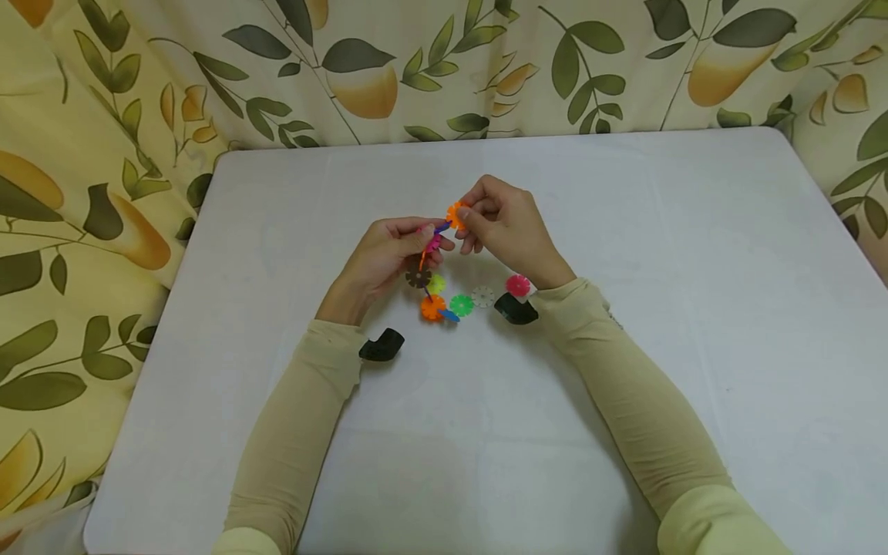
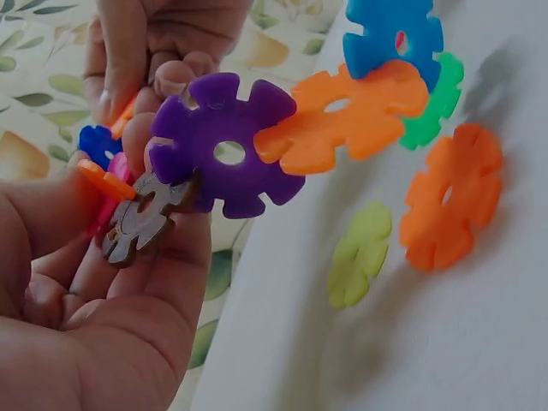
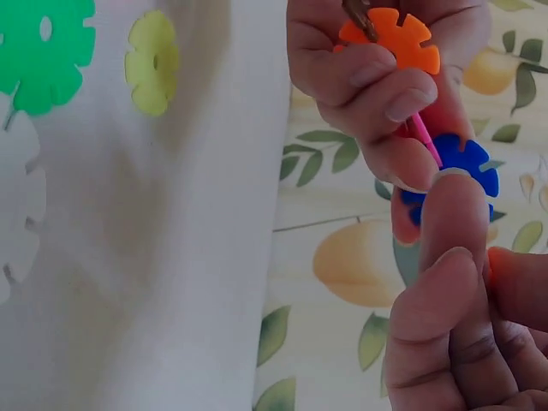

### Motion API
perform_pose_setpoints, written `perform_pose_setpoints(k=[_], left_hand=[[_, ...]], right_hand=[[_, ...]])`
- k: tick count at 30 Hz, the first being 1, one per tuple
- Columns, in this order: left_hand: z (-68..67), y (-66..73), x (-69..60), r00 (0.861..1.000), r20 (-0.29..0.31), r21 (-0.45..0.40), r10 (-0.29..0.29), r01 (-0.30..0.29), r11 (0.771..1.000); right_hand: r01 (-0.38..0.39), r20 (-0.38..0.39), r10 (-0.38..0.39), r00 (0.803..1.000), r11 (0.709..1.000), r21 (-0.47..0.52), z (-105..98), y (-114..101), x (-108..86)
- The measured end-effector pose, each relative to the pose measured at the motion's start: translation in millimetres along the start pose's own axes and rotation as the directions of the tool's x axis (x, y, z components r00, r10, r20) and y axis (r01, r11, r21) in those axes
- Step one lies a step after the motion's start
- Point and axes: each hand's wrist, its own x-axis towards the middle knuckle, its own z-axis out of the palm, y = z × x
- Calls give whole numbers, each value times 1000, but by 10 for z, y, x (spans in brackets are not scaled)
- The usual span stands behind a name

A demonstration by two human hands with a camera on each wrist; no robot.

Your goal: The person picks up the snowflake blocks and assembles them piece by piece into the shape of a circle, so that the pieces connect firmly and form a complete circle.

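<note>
Pinching orange notched disc (image 1: pixel 455 215) in right hand (image 1: pixel 512 225), just beside blue notched disc (image 1: pixel 442 227); gripping linked disc chain (image 1: pixel 418 277) in left hand (image 1: pixel 388 253), above white table (image 1: pixel 444 462). Apparently joining both; next, likely requires pressing fully home.

I see a white, round-cornered surface (image 1: pixel 728 231), with cream, leaf-patterned cloth (image 1: pixel 479 69) hanging in folds from eight o'clock through twelve to two.

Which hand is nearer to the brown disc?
The left hand, close beside the brown disc; the right hand is farther off, forward and to the right, pinching an orange disc.
</note>
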Motion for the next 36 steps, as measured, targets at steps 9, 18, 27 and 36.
perform_pose_setpoints(k=[9, 18, 27, 36], left_hand=[[37, 33, -23, 998, -59, 2, -13, 14, 1000], [8, 109, -54, 999, 44, 6, 3, -3, 1000], [-52, 110, -74, 1000, 8, 26, -3, 3, 1000], [-276, 254, -146, 998, -18, -75, 62, -63, 995]], right_hand=[[8, 22, -8, 1000, 1000, -14, 53, -24, 3], [-66, 32, 65, 997, 997, 36, 31, -72, -20], [-93, 95, 93, 991, 996, -6, 58, -79, -28], [-97, 323, 201, 925, 946, -310, 98, 146, 9]])
